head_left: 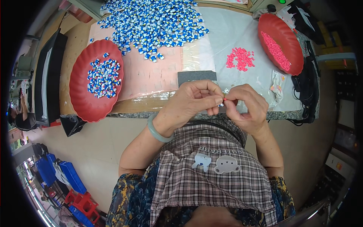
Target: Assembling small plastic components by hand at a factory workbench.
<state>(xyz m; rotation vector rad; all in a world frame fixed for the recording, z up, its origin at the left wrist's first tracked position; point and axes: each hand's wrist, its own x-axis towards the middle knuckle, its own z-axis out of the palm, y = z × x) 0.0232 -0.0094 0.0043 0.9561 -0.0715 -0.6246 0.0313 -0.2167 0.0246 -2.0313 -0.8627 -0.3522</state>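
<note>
My left hand (194, 99), a pale green bangle on its wrist, pinches a small blue-and-white piece (221, 104) between thumb and forefinger; most of the piece is hidden by the fingers. Close against it, my right hand (249, 108) has thumb and forefinger pinched at a tiny pink-red piece (225, 99). The two pieces meet or nearly touch; I cannot tell which. Both hands are above the front edge of the table, near a dark grey pad (194, 75). Loose pink pieces (241, 59) lie beyond my right hand.
A large heap of blue-and-white pieces (151, 22) covers the table's far left. At left, a red scalloped bowl (81, 96) holds similar pieces, some with pink spots. Another red bowl (297, 41), far right, contains pink pieces. A crumpled white packet (278, 86) and black cables lie at right.
</note>
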